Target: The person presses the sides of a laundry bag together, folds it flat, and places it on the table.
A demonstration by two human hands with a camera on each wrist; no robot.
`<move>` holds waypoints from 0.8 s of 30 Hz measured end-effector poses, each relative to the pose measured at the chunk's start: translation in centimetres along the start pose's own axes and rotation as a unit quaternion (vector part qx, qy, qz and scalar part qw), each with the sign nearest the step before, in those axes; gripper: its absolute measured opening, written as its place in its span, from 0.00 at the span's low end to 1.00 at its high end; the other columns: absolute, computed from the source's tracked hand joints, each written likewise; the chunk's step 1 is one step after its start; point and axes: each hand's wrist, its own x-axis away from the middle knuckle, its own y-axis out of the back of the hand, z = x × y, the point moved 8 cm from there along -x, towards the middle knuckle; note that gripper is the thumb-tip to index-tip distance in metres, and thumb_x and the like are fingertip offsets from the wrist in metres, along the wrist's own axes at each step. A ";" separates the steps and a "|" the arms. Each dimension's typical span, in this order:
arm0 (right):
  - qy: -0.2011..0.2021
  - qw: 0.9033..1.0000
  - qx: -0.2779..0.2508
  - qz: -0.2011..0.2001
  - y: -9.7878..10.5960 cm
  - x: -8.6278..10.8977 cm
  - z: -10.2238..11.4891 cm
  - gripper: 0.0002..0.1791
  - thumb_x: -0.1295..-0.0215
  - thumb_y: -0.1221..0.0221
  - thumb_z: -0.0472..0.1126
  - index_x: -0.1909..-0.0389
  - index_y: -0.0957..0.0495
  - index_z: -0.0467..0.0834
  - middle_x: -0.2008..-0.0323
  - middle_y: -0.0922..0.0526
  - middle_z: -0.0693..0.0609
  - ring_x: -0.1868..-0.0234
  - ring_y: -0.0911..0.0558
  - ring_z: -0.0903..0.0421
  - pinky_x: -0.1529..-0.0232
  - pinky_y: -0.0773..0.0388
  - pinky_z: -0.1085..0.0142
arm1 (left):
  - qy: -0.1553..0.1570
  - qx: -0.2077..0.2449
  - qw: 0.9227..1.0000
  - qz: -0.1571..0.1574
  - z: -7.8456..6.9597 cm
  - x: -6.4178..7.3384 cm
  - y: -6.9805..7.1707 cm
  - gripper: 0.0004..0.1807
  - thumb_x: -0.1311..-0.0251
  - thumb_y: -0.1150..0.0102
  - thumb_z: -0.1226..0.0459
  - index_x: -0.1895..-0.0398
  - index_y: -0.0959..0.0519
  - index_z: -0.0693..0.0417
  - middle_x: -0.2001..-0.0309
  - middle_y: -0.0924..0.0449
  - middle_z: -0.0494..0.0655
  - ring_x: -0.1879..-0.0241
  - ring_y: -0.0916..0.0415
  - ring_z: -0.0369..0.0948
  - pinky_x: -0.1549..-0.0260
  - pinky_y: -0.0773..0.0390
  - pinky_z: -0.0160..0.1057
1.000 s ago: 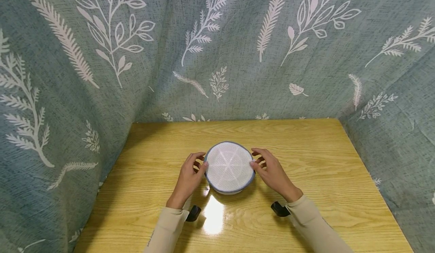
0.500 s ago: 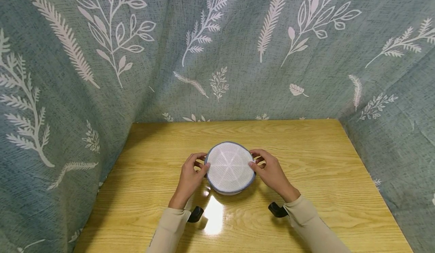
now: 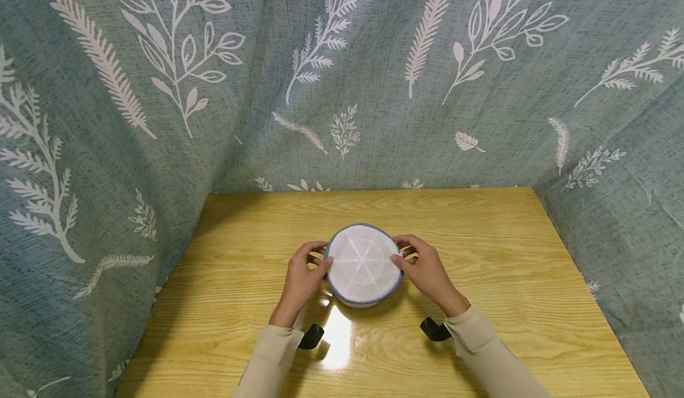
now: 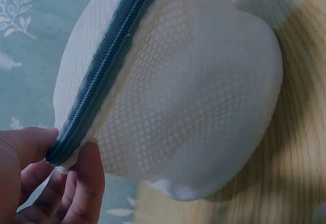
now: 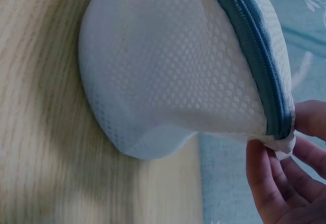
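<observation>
A round white mesh laundry bag [image 3: 363, 264] with a blue zipper [image 4: 102, 76] around its top edge stands on the wooden table. My left hand [image 3: 306, 276] pinches its left rim between thumb and fingers, right at one end of the zipper in the left wrist view. On the opposite side my right hand [image 3: 427, 270] pinches the right rim, the fingers [image 5: 267, 178] below the zipper's end and the thumb above. The bag's honeycomb-mesh side [image 5: 153, 61] bulges out under the rim. From above, its lid shows seams that cross at the middle.
The wood-grain table [image 3: 240, 226] has a bright light reflection in front of the bag. Blue-green leaf-patterned cloth [image 3: 374, 130] hangs along the back and both sides. A black wrist device [image 3: 312, 336] sits at the left cuff, and another [image 3: 435, 329] at the right.
The left hand has moved slightly right along with the bag's rim. Over the last second the right hand has come in a little and closed its fingers on the rim.
</observation>
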 end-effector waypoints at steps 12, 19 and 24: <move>-0.016 1.000 -0.004 0.004 -0.5 0.0 -1.1 0.21 0.32 0.30 0.33 0.39 0.18 0.38 0.50 0.15 0.42 0.54 0.17 0.50 0.58 0.16 0.67 | 0.032 -0.017 0.999 0.013 0.6 0.1 -0.5 0.19 0.37 0.29 0.74 0.43 0.18 0.67 0.51 0.18 0.62 0.62 0.22 0.44 0.74 0.22 0.29; -0.013 1.000 -0.006 0.008 -0.8 -0.2 -1.6 0.23 0.33 0.28 0.34 0.38 0.18 0.37 0.50 0.15 0.41 0.55 0.18 0.50 0.58 0.15 0.66 | 0.035 -0.026 0.999 0.007 1.1 0.0 -0.7 0.18 0.37 0.29 0.74 0.44 0.19 0.68 0.52 0.17 0.63 0.65 0.23 0.43 0.75 0.24 0.29; -0.026 1.000 -0.001 0.011 -1.2 -0.3 -2.3 0.22 0.33 0.28 0.33 0.39 0.18 0.37 0.50 0.15 0.41 0.56 0.18 0.51 0.59 0.17 0.67 | 0.032 -0.030 0.999 0.009 1.8 -0.1 -1.1 0.18 0.37 0.29 0.74 0.45 0.19 0.69 0.53 0.18 0.63 0.66 0.23 0.41 0.75 0.24 0.29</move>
